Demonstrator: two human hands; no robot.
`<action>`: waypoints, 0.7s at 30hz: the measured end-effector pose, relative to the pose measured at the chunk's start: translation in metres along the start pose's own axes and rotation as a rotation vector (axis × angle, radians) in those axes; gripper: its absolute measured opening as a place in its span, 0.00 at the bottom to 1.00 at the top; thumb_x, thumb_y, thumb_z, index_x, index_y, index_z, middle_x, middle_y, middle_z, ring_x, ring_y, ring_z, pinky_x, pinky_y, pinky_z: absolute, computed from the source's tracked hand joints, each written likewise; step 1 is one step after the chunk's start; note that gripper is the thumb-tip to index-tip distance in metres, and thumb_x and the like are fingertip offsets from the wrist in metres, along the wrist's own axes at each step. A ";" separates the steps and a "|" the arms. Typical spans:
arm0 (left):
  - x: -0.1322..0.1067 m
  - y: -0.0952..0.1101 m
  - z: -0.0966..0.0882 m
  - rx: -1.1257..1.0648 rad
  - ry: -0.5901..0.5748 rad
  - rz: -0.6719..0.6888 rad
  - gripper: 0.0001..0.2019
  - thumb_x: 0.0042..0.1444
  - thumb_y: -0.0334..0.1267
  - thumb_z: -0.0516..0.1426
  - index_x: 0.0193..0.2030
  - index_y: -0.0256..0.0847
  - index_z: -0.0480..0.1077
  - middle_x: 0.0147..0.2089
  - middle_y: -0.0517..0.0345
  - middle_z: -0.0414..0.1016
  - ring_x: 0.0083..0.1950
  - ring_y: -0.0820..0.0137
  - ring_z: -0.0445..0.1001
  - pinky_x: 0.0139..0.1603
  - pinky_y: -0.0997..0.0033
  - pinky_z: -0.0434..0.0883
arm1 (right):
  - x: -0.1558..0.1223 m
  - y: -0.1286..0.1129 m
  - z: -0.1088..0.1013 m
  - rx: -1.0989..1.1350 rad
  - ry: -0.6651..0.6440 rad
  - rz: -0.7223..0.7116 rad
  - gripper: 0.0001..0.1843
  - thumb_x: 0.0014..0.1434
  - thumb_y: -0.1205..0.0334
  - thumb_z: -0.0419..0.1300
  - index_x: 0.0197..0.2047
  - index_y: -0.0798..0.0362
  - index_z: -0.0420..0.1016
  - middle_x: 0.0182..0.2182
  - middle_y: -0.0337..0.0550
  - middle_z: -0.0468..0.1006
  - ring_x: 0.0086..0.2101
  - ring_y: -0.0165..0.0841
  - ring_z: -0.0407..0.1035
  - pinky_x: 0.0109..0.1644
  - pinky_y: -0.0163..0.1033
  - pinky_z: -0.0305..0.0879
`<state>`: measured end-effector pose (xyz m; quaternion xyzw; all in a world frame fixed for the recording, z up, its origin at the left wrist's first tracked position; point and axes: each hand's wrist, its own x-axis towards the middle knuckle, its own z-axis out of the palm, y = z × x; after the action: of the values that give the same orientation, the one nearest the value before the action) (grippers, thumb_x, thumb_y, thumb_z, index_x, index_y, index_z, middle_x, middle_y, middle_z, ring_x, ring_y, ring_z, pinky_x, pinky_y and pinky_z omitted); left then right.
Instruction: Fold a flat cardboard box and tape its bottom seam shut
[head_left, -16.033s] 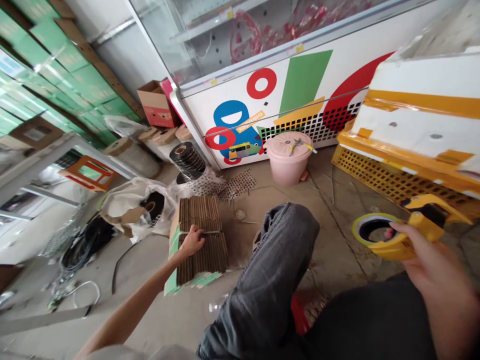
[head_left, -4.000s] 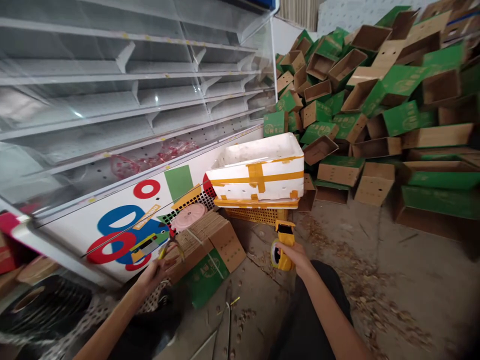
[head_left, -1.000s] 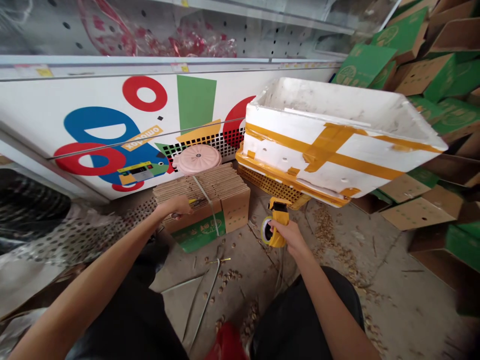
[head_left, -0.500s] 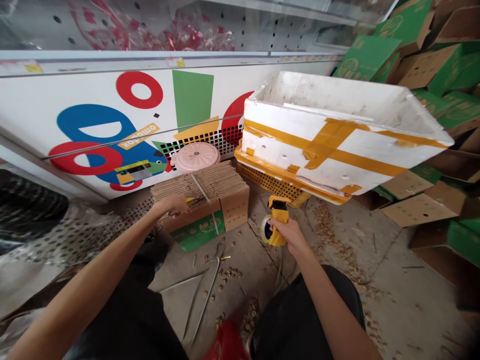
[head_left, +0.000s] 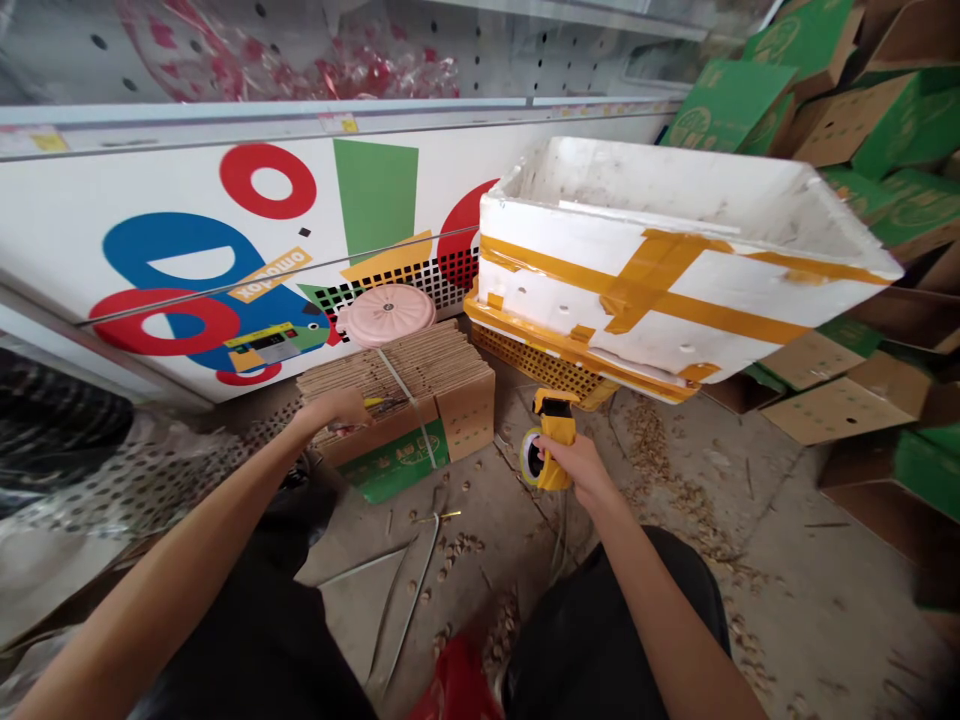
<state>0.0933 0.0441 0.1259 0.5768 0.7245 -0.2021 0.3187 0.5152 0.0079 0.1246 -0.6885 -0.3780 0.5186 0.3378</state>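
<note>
**Surface:** A dusty concrete floor [head_left: 810,560] is strewn with shell fragments [head_left: 660,440], both to the right of the right fingers and below the left ones.

**Room:** A refrigerated display case [head_left: 187,240] with a printed white front runs along the wall ahead of the left fingers. Green-and-brown cartons [head_left: 847,130] are heaped beyond and to the right of the right fingers.

**Left hand:** The fingers of the left hand [head_left: 334,410] are closed narrowly around yellow-handled pliers [head_left: 379,403], which are held on top of the task's stack.

**Right hand:** The fingers of the right hand [head_left: 577,470] are wrapped around the grip of a yellow packing-tape dispenser [head_left: 551,440], which is held upright above the floor.

**Stack:** A stack of flattened cartons [head_left: 397,385] lies on the floor directly under the left fingers. It is bound by a white strap [head_left: 409,400] just beside the pliers.

**Change:** Against the frame half a second earlier, the hands, pliers and dispenser are placed almost identically; only the view has shifted slightly.

**Around:** A pink round lid [head_left: 386,313] is seen just beyond the stack. A black roll [head_left: 52,420] and a perforated sheet [head_left: 150,490] lie well left of the left fingers. A red bag [head_left: 454,685] is seen at the bottom edge, between the knees.

**In the way:** A white foam box [head_left: 622,260] banded with yellow tape is tilted on a yellow plastic crate [head_left: 532,360], just beyond the right fingers.
</note>
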 end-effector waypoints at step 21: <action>0.007 -0.006 0.008 0.008 0.032 0.017 0.08 0.51 0.37 0.59 0.24 0.38 0.72 0.30 0.48 0.81 0.29 0.67 0.77 0.29 0.75 0.70 | -0.001 0.000 0.001 -0.009 -0.003 0.010 0.08 0.48 0.66 0.70 0.34 0.57 0.80 0.26 0.43 0.81 0.28 0.32 0.72 0.31 0.33 0.66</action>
<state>0.0881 0.0418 0.1149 0.5872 0.7239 -0.1930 0.3065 0.5139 0.0072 0.1248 -0.6909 -0.3775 0.5197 0.3317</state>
